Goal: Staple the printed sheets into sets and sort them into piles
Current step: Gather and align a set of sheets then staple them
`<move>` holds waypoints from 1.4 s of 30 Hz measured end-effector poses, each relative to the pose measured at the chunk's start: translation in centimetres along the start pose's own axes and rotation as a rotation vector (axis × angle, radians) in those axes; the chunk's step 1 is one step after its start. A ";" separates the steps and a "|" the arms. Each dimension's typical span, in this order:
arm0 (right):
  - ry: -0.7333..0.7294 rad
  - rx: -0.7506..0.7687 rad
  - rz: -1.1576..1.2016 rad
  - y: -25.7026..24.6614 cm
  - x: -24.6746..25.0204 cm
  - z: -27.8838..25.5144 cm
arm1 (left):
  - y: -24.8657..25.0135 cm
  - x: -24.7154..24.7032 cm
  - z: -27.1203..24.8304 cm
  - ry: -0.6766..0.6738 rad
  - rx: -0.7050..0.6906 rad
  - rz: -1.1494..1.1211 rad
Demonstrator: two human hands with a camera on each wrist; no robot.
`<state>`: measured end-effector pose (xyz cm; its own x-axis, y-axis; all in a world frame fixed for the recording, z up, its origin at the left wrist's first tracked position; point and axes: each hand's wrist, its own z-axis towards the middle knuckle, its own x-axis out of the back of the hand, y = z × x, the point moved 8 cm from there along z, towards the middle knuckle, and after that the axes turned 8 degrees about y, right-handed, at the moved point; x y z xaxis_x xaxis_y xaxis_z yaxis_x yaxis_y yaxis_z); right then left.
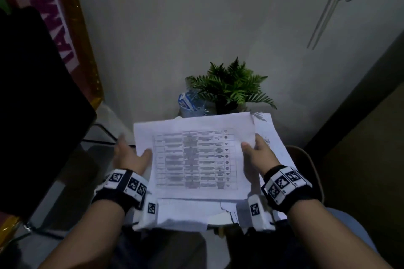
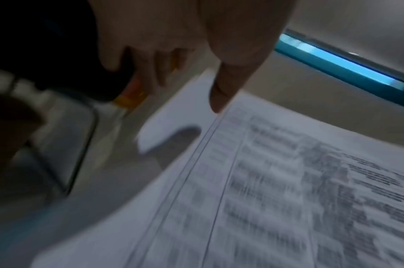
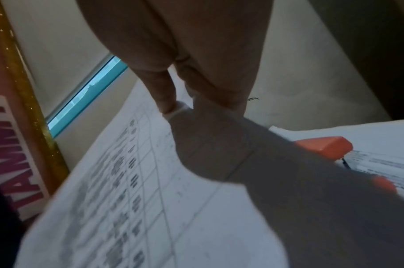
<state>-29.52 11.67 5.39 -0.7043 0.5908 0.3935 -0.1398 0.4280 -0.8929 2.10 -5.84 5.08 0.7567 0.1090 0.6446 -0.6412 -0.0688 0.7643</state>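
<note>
I hold a set of printed sheets (image 1: 194,157) with a table on the top page, lifted in front of me. My right hand (image 1: 255,150) pinches their right edge, thumb (image 3: 166,101) on top and fingers beneath the paper. My left hand (image 1: 131,155) is at the left edge: its thumb (image 2: 219,98) lies on the sheets (image 2: 265,181) while the fingers (image 2: 155,68) stretch out straight beside them. More sheets (image 1: 273,137) lie underneath, to the right and toward me. An orange stapler (image 3: 325,146) rests on those lower sheets by my right hand; the head view hides it.
A potted fern (image 1: 229,87) and a water bottle (image 1: 190,102) stand just behind the sheets against the grey wall. A dark screen (image 1: 32,105) fills the left, with a pink banner (image 1: 65,17) behind it. A chair edge (image 1: 310,166) curves at the right.
</note>
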 end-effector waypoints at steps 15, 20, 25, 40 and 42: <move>-0.130 0.048 -0.139 0.4 -2.0 -0.6 | 13.0 -9.6 -6.4 -0.429 -0.762 0.106; -0.134 0.090 -0.254 -0.7 -2.5 0.0 | 12.6 -11.1 -6.0 -0.483 -0.749 0.073; -0.170 0.107 -0.338 -0.3 -3.5 1.9 | 12.0 -11.8 -5.2 -0.498 -0.674 0.042; 0.128 -0.365 -0.680 9.6 2.6 8.5 | 10.1 -12.3 -4.1 -0.454 -0.611 -0.053; 0.158 -0.363 -0.578 8.8 3.0 8.1 | 10.2 -11.8 -4.4 -0.441 -0.602 -0.053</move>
<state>-38.53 11.68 -3.07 -0.4737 0.2798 0.8350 -0.2014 0.8886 -0.4121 -13.94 -3.49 5.24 0.6885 -0.3196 0.6510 -0.4651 0.4941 0.7345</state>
